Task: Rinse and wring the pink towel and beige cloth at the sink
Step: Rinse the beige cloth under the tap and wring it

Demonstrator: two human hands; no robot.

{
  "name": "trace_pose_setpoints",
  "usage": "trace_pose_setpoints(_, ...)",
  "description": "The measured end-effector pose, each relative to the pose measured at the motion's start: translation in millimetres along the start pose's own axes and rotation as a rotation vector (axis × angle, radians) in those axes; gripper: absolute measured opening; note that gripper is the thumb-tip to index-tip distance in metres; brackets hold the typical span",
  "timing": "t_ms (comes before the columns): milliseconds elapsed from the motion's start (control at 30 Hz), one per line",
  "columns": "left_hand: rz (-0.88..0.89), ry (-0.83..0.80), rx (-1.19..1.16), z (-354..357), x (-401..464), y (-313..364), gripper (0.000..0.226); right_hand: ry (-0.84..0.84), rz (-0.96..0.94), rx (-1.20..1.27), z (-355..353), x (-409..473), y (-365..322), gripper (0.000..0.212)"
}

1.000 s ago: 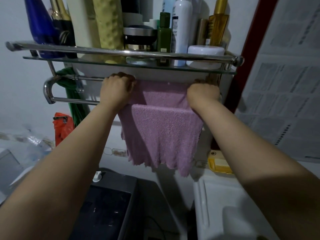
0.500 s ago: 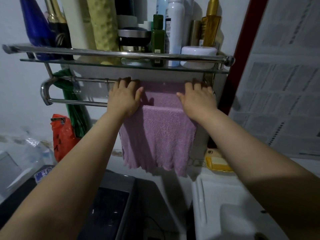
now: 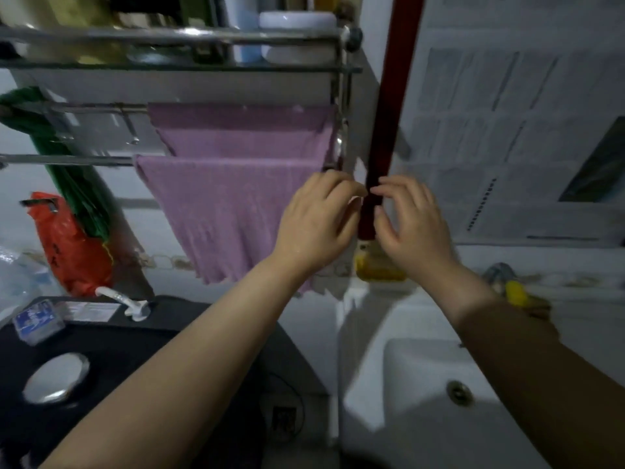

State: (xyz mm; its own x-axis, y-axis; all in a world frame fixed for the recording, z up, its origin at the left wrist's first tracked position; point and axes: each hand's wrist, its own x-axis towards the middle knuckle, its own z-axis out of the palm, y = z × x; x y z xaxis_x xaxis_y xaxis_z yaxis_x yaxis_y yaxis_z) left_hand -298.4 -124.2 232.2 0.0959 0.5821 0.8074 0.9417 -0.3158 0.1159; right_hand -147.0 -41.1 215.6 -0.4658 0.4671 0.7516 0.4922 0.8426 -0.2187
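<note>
**Pink towel hung on the rail, hands empty above the sink**

While neither hand holds anything, the left hand [image 3: 316, 225] and right hand [image 3: 411, 225] hover close together with fingers loosely bent, just right of the pink terry towel [image 3: 233, 184]. That towel is draped flat over the two chrome rails [image 3: 67, 160] of the wall rack, far from the sink, so I judge its part of the task finished or set aside. No beige cloth shows, so its rinsing looks left to do. Near and to the right, the white ceramic sink [image 3: 422, 384] appears dry and empty, its drain [image 3: 459, 391] uncovered. Behind the right wrist, a yellow soap dish [image 3: 378, 270] sits on the ledge. Above, the rack's glass shelf [image 3: 169, 66] carries bottles and a white round jar [image 3: 297, 25].
</note>
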Motion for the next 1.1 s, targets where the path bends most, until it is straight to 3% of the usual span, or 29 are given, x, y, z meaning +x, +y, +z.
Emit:
trace_pose_setpoints(200,-0.154,-0.194,-0.133,91,-13,60,0.016,-0.192,0.278,-0.009,-26,-73,107,0.027)
trace_pose_setpoints(300,-0.256,-0.316,-0.208,140,-14,86,0.016,-0.278,0.556,0.092,-39,-100,170,0.023)
trace_pose_setpoints(400,-0.336,-0.392,-0.277,188,-14,109,0.017,-0.11,0.874,0.314,-59,-121,237,0.012)
trace_pose_setpoints(500,-0.447,-0.416,-0.344,229,-18,130,0.018,0.029,0.958,0.261,-79,-145,306,0.011)
trace_pose_setpoints(600,-0.575,-0.463,-0.389,264,-26,150,0.018,-0.18,1.038,0.144,-75,-178,358,0.007)
trace_pose_setpoints(700,-0.731,-0.504,-0.407,293,-39,169,0.016,-0.539,1.291,0.419,-53,-207,388,0.005)
trace_pose_setpoints(733,-0.793,-0.48,-0.409,300,-44,174,0.015,-0.657,1.313,0.471,-45,-215,395,0.008)
trace_pose_setpoints(833,-0.997,-0.363,-0.408,314,-54,189,0.016,-0.91,1.105,0.328,-24,-234,409,0.025)
trace_pose_setpoints(933,-1.125,-0.371,-0.384,320,-63,198,0.016,-0.909,0.9,0.166,-6,-250,411,0.03)
trace_pose_setpoints(1000,-1.151,-0.398,-0.341,323,-69,203,0.014,-0.842,0.797,-0.085,-2,-254,417,0.046)
trace_pose_setpoints(1100,-1.198,-0.423,-0.312,331,-76,203,0.017,-0.761,0.765,-0.197,-14,-244,418,0.035)
